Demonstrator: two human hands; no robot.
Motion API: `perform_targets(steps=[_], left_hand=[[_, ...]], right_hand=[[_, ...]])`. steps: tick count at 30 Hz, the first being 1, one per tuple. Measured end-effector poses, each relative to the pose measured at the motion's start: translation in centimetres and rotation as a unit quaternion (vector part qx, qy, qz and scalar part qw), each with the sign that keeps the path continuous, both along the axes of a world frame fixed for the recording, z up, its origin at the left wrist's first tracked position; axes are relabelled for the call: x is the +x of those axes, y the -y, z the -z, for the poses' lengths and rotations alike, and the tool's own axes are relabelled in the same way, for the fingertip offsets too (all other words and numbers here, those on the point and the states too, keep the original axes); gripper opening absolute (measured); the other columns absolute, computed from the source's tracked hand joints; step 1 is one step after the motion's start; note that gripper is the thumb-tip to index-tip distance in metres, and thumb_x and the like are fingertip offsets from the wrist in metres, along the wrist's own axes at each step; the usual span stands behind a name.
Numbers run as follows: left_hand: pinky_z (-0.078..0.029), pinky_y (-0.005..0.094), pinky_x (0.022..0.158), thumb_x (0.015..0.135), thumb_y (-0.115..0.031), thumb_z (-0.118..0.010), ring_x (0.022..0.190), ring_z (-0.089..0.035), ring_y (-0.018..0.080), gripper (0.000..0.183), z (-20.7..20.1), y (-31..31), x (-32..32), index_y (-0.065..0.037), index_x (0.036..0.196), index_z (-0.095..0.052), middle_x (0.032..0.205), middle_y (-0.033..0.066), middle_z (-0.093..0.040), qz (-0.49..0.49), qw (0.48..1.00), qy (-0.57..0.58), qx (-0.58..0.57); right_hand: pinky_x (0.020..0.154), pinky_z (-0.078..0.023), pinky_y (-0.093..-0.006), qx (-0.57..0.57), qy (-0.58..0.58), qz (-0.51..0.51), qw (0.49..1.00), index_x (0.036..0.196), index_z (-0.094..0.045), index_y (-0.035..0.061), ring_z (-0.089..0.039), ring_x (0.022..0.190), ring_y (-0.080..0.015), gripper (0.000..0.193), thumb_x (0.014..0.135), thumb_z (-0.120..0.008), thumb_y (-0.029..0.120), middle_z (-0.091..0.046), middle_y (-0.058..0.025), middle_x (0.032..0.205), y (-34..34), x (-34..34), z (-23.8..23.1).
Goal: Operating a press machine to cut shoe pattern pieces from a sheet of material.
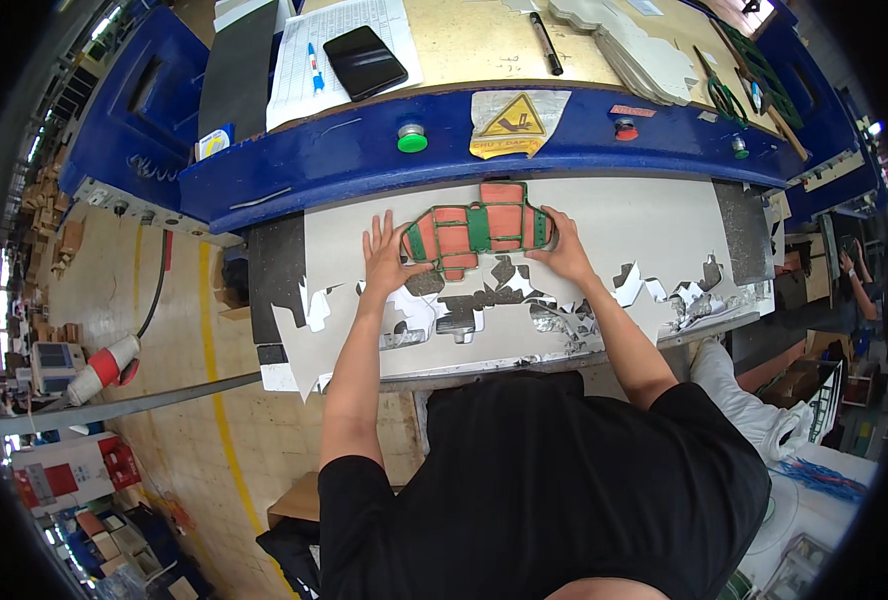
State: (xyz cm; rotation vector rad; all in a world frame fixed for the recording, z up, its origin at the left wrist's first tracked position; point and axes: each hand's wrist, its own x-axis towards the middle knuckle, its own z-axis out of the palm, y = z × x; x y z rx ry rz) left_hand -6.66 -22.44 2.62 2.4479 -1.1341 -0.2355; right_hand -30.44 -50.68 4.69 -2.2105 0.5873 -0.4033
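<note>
A cutting die with green edging and salmon-pink foam panels lies flat on a light grey sheet. My left hand grips the die's left end, its thumb at the near edge and its fingers spread along the far side. The right end sits in my right hand, fingers curved round it and thumb at the near edge. Between my forearms and along the sheet's near side are several cut-out holes, with torn scraps and dark surface showing through.
A blue press beam spans just beyond the sheet, with a green button, a red button and a yellow warning label. On top lie a phone, a pen, a marker, stacked cut pieces and scissors.
</note>
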Motion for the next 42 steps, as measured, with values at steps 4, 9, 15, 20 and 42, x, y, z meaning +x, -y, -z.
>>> perform_targets(steps=[4,9,15,20,42], left_hand=[[-0.001,0.0496,0.120,0.057,-0.054,-0.086,0.150,-0.007,0.0307,0.098,-0.5,0.4,-0.3,-0.022,0.140,-0.046,0.161,0.0125,-0.017,0.001,1.000,0.005,0.007],[-0.001,0.0499,0.120,0.056,-0.050,-0.088,0.150,-0.011,0.0307,0.093,0.0,-0.2,-0.1,-0.022,0.137,-0.052,0.160,0.0125,-0.023,-0.029,0.999,-0.008,-0.034],[-0.004,0.0521,0.119,0.055,-0.044,-0.090,0.150,-0.012,0.0324,0.090,0.1,0.2,0.2,-0.020,0.135,-0.055,0.159,0.0136,-0.026,-0.009,0.997,-0.040,-0.070],[-0.005,0.0552,0.118,0.056,-0.038,-0.091,0.149,-0.014,0.0356,0.081,0.9,-1.0,1.4,-0.020,0.130,-0.062,0.157,0.0148,-0.031,0.027,0.987,-0.081,-0.134],[-0.005,0.0553,0.118,0.052,-0.037,-0.091,0.148,-0.016,0.0353,0.078,1.2,0.3,1.5,-0.021,0.125,-0.067,0.155,0.0107,-0.035,0.016,0.992,-0.060,-0.106]], right_hand=[[0.105,-0.038,-0.0427,-0.004,0.021,0.007,1.000,0.136,-0.043,0.0052,-0.045,0.121,-0.0348,0.092,0.058,-0.091,0.015,-0.051,-0.0146,0.126,0.4,-0.3,0.5],[0.105,-0.037,-0.0426,-0.002,0.002,0.018,1.000,0.133,-0.045,0.0050,-0.045,0.121,-0.0351,0.088,0.058,-0.090,0.015,-0.051,-0.0144,0.126,-0.2,-0.2,0.5],[0.105,-0.038,-0.0423,-0.018,0.018,0.021,0.999,0.132,-0.046,0.0053,-0.045,0.121,-0.0349,0.087,0.058,-0.090,0.016,-0.051,-0.0140,0.126,0.1,-0.8,0.6],[0.105,-0.038,-0.0422,-0.021,0.019,0.020,0.999,0.132,-0.046,0.0055,-0.045,0.122,-0.0347,0.086,0.058,-0.090,0.015,-0.051,-0.0139,0.126,-0.1,-0.7,0.5],[0.103,-0.038,-0.0440,-0.016,0.028,0.004,0.999,0.131,-0.046,0.0040,-0.048,0.118,-0.0354,0.088,0.057,-0.091,0.019,-0.052,-0.0156,0.124,1.4,-0.4,0.9]])
